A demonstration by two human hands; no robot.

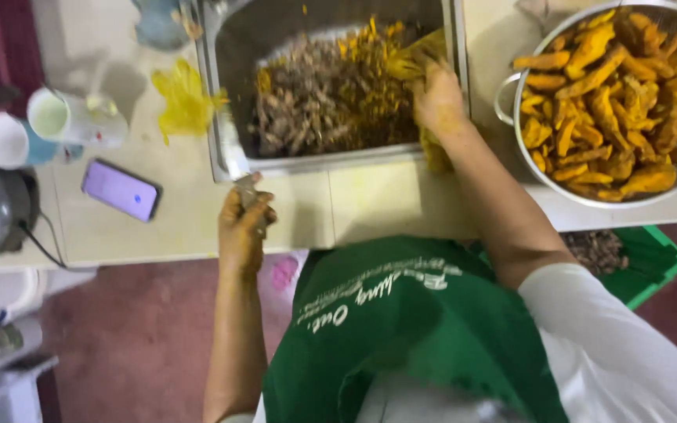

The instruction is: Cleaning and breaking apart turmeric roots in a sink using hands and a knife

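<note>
Knife (233,153) blade sitting in the left hand (243,227), fist closed around the handle at the near corner of the steel tray (452,94), blade lying along the tray's left rim. Right hand (436,98) reaching into the tray's right side, fingers curled and stained yellow, touching a yellow lump there; blur is making it unclear whether they are actually gripping it, so cannot tell. Tray is holding a heap of brownish unpeeled turmeric roots (319,106) with orange peel scraps on top. Peeled turmeric pieces (613,102) piling in the metal colander (511,117) just right of the tray.

Judgement: peeling is looking like the step in hand; doing it well is meaning keeping the blade angled away from the body and from the reaching arm, and picking one root cleanly before bringing the knife in.

Yellow glove (186,98) lying left of the tray, smartphone (121,190) and cups (48,125) further left. Green crate (652,262) under the counter edge, partly hidden by the sleeve. Knife handle hidden in the fist; colander cut off at right; whole frame motion-blurred.
</note>
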